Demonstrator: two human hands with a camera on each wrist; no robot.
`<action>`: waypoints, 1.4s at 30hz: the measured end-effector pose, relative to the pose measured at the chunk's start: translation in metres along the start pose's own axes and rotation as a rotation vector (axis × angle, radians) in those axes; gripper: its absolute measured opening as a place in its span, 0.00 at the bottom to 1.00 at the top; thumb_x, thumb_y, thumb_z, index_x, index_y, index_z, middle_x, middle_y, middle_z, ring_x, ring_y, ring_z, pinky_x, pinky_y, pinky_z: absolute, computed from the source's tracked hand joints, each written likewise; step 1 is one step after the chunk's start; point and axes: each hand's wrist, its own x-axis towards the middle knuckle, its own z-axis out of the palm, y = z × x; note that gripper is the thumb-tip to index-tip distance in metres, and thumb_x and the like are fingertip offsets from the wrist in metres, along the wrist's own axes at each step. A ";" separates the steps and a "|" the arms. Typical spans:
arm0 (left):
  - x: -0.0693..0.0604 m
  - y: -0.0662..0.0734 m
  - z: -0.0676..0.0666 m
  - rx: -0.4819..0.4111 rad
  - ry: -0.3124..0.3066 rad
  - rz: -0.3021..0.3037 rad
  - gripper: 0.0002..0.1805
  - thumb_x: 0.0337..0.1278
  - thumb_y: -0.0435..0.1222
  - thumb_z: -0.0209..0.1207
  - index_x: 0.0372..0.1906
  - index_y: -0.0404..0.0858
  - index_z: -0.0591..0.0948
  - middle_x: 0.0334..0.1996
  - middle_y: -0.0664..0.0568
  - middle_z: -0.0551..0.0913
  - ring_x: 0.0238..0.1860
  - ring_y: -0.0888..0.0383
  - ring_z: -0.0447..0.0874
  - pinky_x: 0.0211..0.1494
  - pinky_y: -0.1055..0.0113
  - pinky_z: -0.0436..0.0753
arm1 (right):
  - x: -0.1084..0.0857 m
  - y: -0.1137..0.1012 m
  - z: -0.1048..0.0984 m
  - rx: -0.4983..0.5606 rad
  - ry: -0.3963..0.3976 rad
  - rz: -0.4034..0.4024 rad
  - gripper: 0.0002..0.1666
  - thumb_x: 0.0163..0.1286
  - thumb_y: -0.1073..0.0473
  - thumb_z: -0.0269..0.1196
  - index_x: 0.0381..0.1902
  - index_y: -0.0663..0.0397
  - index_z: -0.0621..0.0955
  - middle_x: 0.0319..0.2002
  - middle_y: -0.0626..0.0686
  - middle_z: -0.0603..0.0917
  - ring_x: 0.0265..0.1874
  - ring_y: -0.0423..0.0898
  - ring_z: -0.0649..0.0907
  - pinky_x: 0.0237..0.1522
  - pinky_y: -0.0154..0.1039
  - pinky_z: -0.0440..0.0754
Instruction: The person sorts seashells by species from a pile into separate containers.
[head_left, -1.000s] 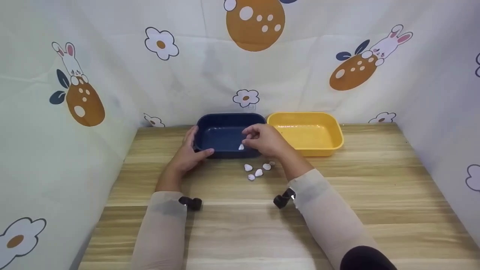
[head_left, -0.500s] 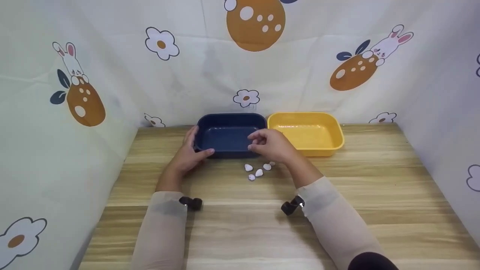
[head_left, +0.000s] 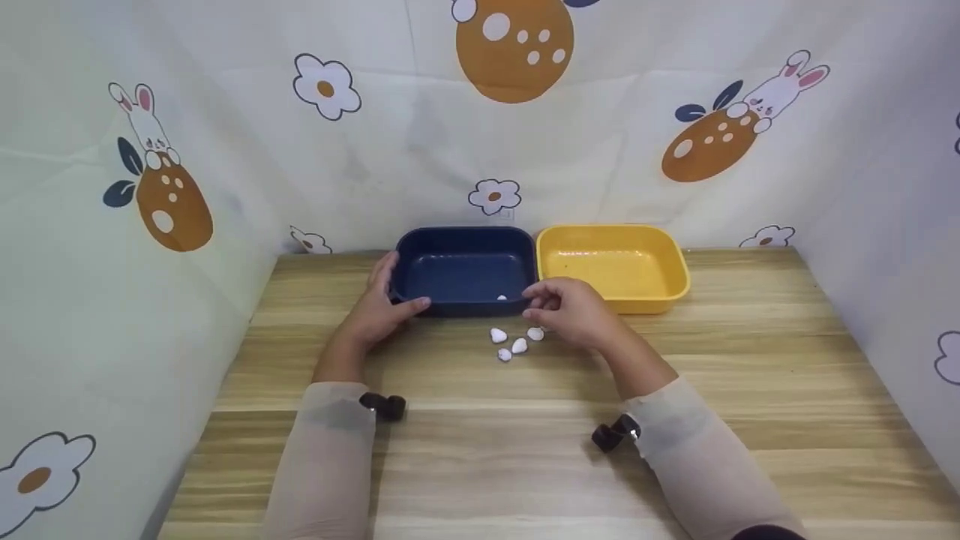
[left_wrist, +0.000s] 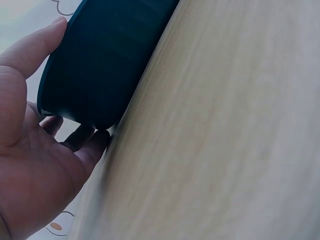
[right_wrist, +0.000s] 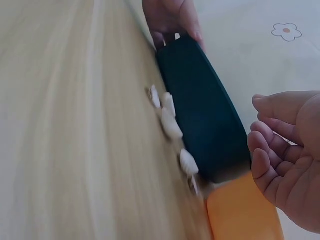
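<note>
My left hand (head_left: 379, 304) holds the left end of a dark blue plastic bin (head_left: 465, 309), thumb on the front rim and fingers round the side. The left wrist view shows the same hand against the bin's outer wall (left_wrist: 105, 65). My right hand (head_left: 574, 311) hovers by the bin's front right corner, fingers loosely bent, nothing between them; in the right wrist view its thumb and fingertips are apart. A small white shell (head_left: 502, 298) shows just above the front rim inside the blue bin. Several white shells (head_left: 519, 346) lie on the table before it.
A yellow bin (head_left: 652, 306) stands against the blue bin's right side. Both bins are near the back edge of the wooden table (head_left: 480, 450), before a patterned cloth backdrop (head_left: 405, 150). The right wrist view shows the shells (right_wrist: 171, 125) close along the blue bin's wall.
My right hand has let a shell go into the blue bin, then drawn back right and toward the table's front. The left hand stays on the bin.
</note>
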 end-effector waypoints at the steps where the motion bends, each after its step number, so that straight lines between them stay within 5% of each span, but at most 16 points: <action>1: 0.000 0.000 0.000 0.002 0.001 0.001 0.64 0.59 0.56 0.75 0.89 0.54 0.45 0.90 0.53 0.39 0.90 0.44 0.39 0.91 0.42 0.47 | -0.001 0.002 -0.001 0.004 0.001 0.001 0.19 0.70 0.62 0.73 0.57 0.61 0.88 0.41 0.53 0.89 0.38 0.43 0.84 0.38 0.29 0.83; 16: -0.001 0.000 0.000 0.017 0.008 0.015 0.64 0.58 0.57 0.75 0.89 0.52 0.46 0.90 0.52 0.40 0.89 0.43 0.41 0.90 0.42 0.49 | -0.015 0.017 -0.005 -0.041 -0.052 0.060 0.16 0.71 0.62 0.72 0.55 0.59 0.88 0.41 0.53 0.89 0.40 0.45 0.84 0.45 0.36 0.85; 24: 0.000 -0.001 0.001 -0.030 0.000 0.009 0.64 0.59 0.53 0.76 0.89 0.53 0.46 0.90 0.53 0.39 0.90 0.45 0.39 0.91 0.44 0.47 | -0.016 0.021 -0.002 -0.083 -0.085 0.016 0.15 0.70 0.62 0.72 0.53 0.58 0.89 0.39 0.51 0.89 0.39 0.44 0.84 0.44 0.36 0.84; 42: -0.001 0.000 0.000 0.013 0.007 0.017 0.62 0.61 0.52 0.75 0.89 0.51 0.46 0.90 0.53 0.40 0.90 0.43 0.40 0.91 0.42 0.48 | -0.011 0.038 0.009 -0.134 -0.108 -0.015 0.13 0.67 0.65 0.72 0.49 0.56 0.90 0.34 0.50 0.87 0.34 0.41 0.82 0.38 0.34 0.82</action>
